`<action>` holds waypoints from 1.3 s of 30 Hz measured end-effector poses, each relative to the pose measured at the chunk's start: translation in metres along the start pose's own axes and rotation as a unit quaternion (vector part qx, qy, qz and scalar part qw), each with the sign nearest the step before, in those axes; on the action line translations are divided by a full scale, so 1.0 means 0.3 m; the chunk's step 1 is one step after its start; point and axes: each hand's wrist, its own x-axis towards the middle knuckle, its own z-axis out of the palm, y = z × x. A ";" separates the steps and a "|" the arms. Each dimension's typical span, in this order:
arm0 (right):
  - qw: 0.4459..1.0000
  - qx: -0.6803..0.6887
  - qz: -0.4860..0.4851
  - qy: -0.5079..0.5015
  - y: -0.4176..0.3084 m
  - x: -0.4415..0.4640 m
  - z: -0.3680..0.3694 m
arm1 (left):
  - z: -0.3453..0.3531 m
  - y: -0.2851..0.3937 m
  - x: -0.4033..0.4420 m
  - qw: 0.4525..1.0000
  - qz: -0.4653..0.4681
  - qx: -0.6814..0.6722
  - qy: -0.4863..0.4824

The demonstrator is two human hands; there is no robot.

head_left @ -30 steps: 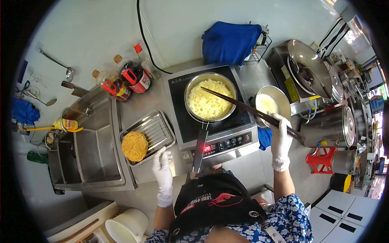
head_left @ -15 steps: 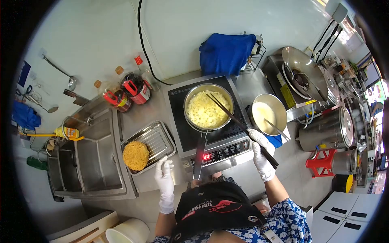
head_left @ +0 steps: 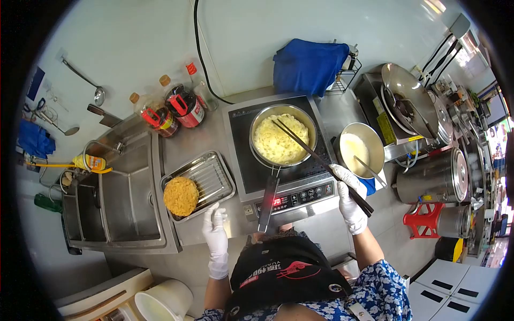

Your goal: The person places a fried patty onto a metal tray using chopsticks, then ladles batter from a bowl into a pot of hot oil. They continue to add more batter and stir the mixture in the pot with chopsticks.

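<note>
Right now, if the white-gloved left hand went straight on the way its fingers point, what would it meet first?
The white-gloved left hand would probably meet the near rim of the rectangular silver metal tray; hand height is unclear, so it might pass above.

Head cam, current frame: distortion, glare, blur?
Head view overall: strong fisheye bending, black corners; head view, right edge: bright patches blown out, small background items hard to make out; head view, centre: red glow where the cooktop display meets the saucepan handle, chopsticks fairly sharp.
</note>
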 end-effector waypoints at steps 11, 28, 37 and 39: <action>0.999 0.046 0.006 -0.018 0.003 0.021 -0.018 | -0.018 -0.009 -0.006 1.000 -0.019 -0.012 -0.004; 0.998 0.019 0.021 0.059 0.020 -0.014 -0.027 | -0.029 -0.030 0.004 1.000 -0.002 0.000 0.003; 0.999 0.024 0.018 0.036 0.020 0.013 -0.002 | -0.043 -0.045 -0.006 1.000 -0.004 0.000 0.013; 0.999 0.025 0.018 0.029 0.012 0.023 0.002 | -0.045 -0.048 -0.008 1.000 -0.005 0.000 0.011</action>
